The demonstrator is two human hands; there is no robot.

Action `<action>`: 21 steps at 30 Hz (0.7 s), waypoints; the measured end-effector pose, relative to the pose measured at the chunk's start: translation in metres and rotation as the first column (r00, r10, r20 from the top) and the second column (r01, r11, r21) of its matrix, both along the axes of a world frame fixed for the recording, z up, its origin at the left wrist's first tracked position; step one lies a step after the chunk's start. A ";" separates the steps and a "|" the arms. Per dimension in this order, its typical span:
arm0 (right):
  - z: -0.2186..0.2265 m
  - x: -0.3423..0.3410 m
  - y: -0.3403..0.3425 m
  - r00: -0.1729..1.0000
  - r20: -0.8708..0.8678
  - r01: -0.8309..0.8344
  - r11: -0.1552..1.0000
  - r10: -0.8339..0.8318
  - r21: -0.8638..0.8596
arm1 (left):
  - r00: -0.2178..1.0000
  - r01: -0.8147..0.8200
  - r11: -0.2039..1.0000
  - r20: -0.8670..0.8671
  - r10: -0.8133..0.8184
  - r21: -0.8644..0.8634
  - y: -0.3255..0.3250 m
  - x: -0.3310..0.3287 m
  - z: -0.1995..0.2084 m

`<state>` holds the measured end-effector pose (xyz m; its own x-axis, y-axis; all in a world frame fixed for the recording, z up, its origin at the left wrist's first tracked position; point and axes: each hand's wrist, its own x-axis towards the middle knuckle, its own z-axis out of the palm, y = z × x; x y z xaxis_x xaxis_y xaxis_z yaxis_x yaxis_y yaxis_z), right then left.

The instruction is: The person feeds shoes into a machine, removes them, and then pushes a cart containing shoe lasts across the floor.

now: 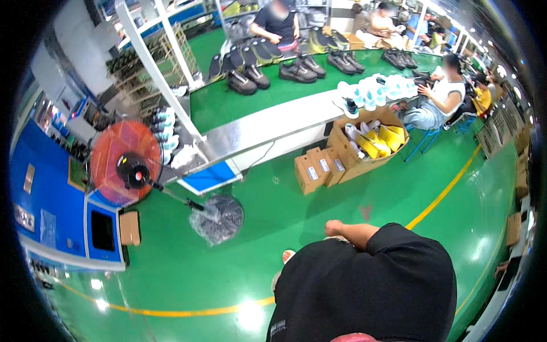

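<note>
My right hand point(334, 228) is held out in front of my black-shirted body, above the green floor. Its fingers look curled into a loose fist, and no object shows in or around them. The nearest things are a large open carton point(364, 164) holding white shoes and yellow sheets, and closed brown shoe boxes point(310, 174) beside it, both well beyond the hand. My left hand is out of view. Part of one of my feet point(288, 256) shows below the right hand, to its left.
A red fan point(126, 162) stands at left on a plastic-wrapped base point(219, 219). Ahead runs a metal bench point(250, 134) with pale shoes point(373, 91) at its right end. Dark shoes point(299, 70) line a farther green worktop. Seated co-workers are at right, others behind the worktop.
</note>
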<state>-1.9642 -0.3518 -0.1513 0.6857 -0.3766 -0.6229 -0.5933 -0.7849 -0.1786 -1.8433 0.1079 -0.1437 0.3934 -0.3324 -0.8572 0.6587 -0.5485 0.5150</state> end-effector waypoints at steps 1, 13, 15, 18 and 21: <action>0.057 0.054 0.041 0.982 -0.127 -0.139 0.990 0.143 0.039 | 0.999 0.024 0.998 0.029 -0.026 0.062 0.024 0.011 -0.004; 0.133 0.078 0.116 0.919 0.177 0.185 0.781 -0.353 0.597 | 0.981 0.193 0.959 -0.038 -0.190 0.208 0.070 0.133 -0.006; 0.131 0.064 0.104 0.605 -0.018 0.537 0.392 -0.796 0.747 | 0.995 -0.097 0.995 0.023 0.096 0.030 0.053 0.160 0.007; 0.093 0.015 0.073 0.861 0.204 0.435 0.883 -0.466 0.179 | 0.959 -0.270 0.957 0.062 0.277 -0.104 0.015 0.186 0.036; 0.027 -0.061 0.051 0.934 -0.277 0.224 0.974 -0.223 -0.029 | 0.927 -0.347 0.917 0.079 0.367 -0.194 -0.008 0.181 0.060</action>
<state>-2.0248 -0.3003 -0.1247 0.3840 -0.4981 -0.7774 -0.7797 -0.6259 0.0159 -1.6626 0.0997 -0.0833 0.6033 -0.2913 -0.7424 0.7267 -0.1826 0.6622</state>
